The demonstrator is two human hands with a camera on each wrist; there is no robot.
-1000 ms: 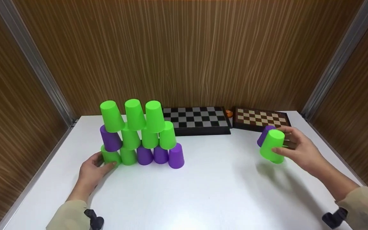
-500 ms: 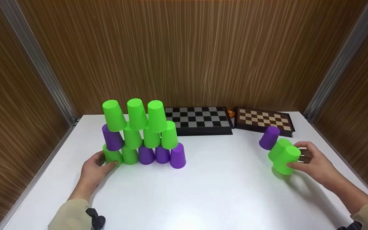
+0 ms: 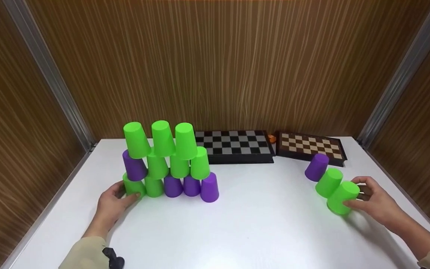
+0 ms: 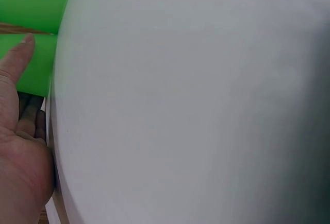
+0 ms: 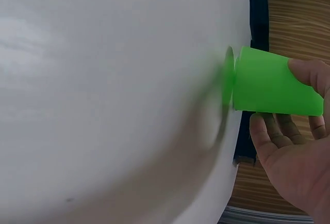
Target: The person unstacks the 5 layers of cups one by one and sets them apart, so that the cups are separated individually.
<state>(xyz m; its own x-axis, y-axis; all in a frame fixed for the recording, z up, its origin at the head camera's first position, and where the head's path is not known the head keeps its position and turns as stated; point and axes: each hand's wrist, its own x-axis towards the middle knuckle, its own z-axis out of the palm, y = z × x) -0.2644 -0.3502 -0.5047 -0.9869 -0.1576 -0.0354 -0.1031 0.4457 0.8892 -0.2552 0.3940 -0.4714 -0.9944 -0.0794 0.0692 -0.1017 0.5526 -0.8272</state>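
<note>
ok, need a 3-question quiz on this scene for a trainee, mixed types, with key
1. What colour is the cup in the right hand?
2. True or false: the top row of the stack has three cups.
3. Which does the left hand touch?
A) the black-and-grey board
B) the leftmost bottom-row cup
C) a loose purple cup

Key: 1: green; 2: true; 3: B.

Cups [image 3: 186, 141]: smooth, matt plastic. Tabletop [image 3: 256, 228]: smooth, shines. Panel [image 3: 222, 67] beyond its rear edge: wood-grained. Sleeve [image 3: 85, 254]: matt cloth.
</note>
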